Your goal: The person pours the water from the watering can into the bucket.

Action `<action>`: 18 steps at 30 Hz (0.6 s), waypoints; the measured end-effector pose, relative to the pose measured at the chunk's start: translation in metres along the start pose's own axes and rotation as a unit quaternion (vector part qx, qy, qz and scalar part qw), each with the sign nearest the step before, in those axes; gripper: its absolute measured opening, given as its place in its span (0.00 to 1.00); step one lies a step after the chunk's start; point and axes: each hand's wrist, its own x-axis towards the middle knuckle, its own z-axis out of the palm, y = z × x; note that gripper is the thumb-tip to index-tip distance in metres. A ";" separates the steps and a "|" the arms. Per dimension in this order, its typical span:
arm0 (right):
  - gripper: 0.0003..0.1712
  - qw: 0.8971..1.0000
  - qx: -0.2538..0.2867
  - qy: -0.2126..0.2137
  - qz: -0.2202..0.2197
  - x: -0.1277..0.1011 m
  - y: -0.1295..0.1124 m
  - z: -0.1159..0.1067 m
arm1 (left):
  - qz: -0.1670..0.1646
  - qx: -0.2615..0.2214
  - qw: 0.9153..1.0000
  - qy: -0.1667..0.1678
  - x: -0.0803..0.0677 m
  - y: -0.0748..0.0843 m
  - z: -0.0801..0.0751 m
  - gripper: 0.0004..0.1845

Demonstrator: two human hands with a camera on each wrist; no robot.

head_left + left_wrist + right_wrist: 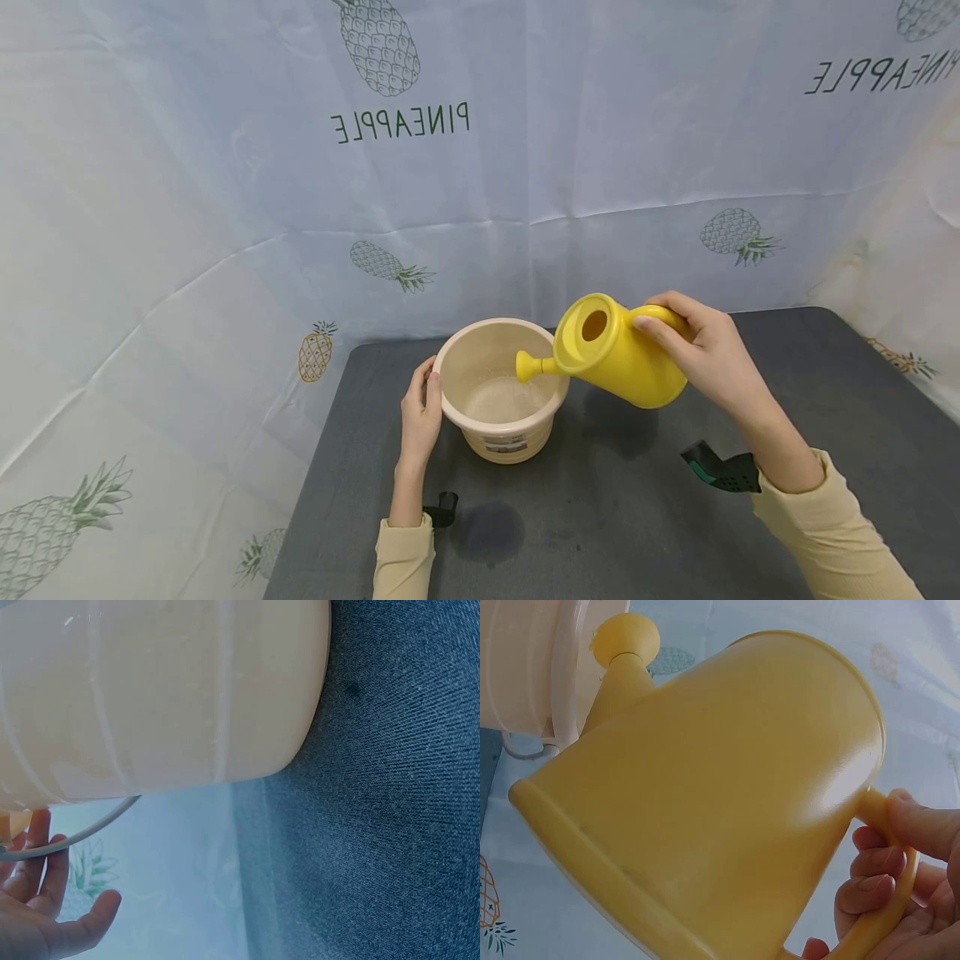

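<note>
One beige bucket (501, 392) stands on the grey table (825, 400), holding what looks like pale grainy matter or water, hard to tell. One yellow watering can (618, 354) hangs tilted above its right rim, spout over the opening. The right hand (705, 350) grips the can's handle, fingers curled round it. The left hand (420, 412) rests with straight fingers against the bucket's left wall.

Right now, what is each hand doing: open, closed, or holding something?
Left hand: open, straight fingers resting against the side of the bucket.
Right hand: closed round the handle of the watering can, which is tilted spout-first over the bucket.
</note>
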 end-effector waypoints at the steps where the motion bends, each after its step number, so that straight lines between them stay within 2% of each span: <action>1: 0.08 1.000 0.000 0.000 0.000 0.000 0.000 0.000 | 0.001 0.003 1.000 0.000 0.000 0.001 0.000 0.19; 3: 0.08 1.000 0.001 0.000 0.001 0.000 0.000 0.000 | 0.003 0.001 1.000 0.001 0.000 -0.003 0.000 0.19; 10: 0.08 1.000 0.003 -0.001 0.002 0.000 0.000 0.000 | 0.001 -0.002 1.000 0.008 0.003 -0.032 0.002 0.21; 15: 0.08 1.000 0.001 -0.002 0.003 0.000 -0.001 0.000 | 0.020 0.004 1.000 0.020 0.003 -0.036 0.003 0.21; 18: 0.08 1.000 -0.002 -0.002 0.005 0.000 -0.001 0.000 | 0.016 0.007 1.000 0.024 0.003 -0.036 0.004 0.21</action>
